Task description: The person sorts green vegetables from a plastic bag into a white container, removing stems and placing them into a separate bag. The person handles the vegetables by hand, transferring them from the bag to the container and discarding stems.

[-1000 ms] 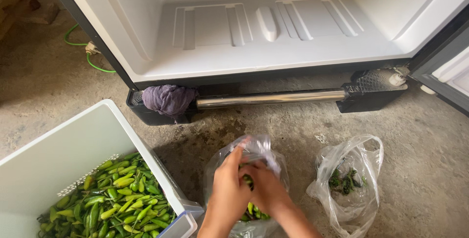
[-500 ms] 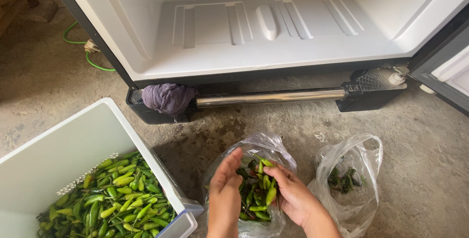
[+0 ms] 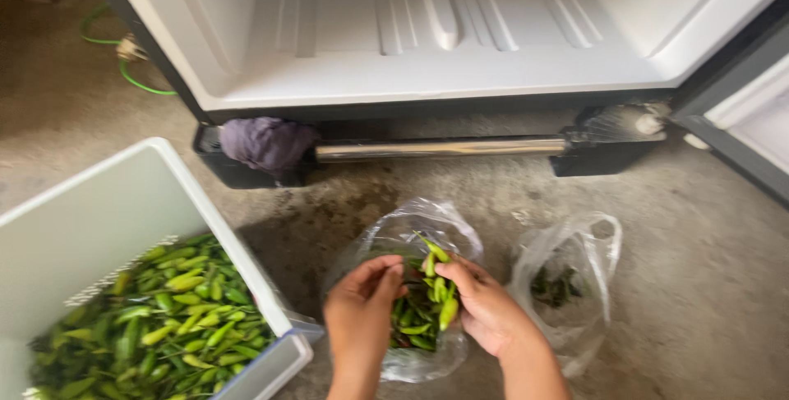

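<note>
Rough grey floor [image 3: 699,285] runs under an open, bare fridge [image 3: 444,30] at twelve o'clock. At six o'clock sits a thin clear bag [image 3: 411,285] of green chillies [image 3: 423,310]. My left hand [image 3: 362,310] is curled on the bag's rim; my right hand [image 3: 485,310] is pinched on a few chillies. That bag is floppy — it could tip or tear, and chillies might roll onto the dirty floor. A white bin [image 3: 205,211] of chillies waits at nine o'clock — a second bag [image 3: 567,285] at three.

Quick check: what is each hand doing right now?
Left hand: fingers curled on the rim of the clear plastic bag of green chillies; grip unclear.
Right hand: closed on several green chilli peppers.
</note>
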